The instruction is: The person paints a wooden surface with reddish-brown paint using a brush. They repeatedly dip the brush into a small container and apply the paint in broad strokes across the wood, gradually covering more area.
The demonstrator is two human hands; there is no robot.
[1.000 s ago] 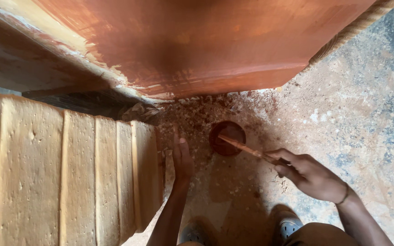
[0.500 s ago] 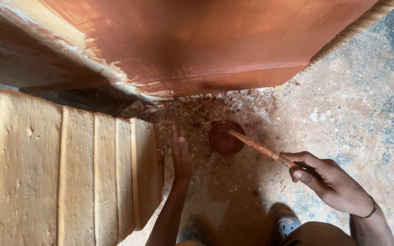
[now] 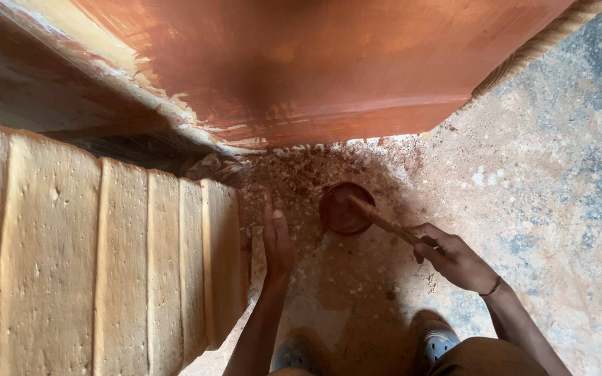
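My right hand [image 3: 454, 257] grips the handle of a paintbrush [image 3: 383, 221] whose stained tip dips into a small round bowl of reddish-brown stain [image 3: 343, 207] on the floor. My left hand [image 3: 277, 240] is flat with fingers together, resting against the edge of a pale unfinished stepped wooden piece [image 3: 106, 271]. Above the bowl stands a large wooden panel [image 3: 315, 63], mostly coated in the same reddish-brown stain, with bare pale wood along its left edge.
Wood shavings and dust litter the concrete floor [image 3: 559, 174] around the bowl. My feet in sandals [image 3: 440, 341] show at the bottom edge. A rope-like carved trim [image 3: 545, 42] runs along the panel's right edge.
My right hand pulled back to the right half a second ago, then moved left again, bringing the brush tip into the bowl. My left hand stays put.
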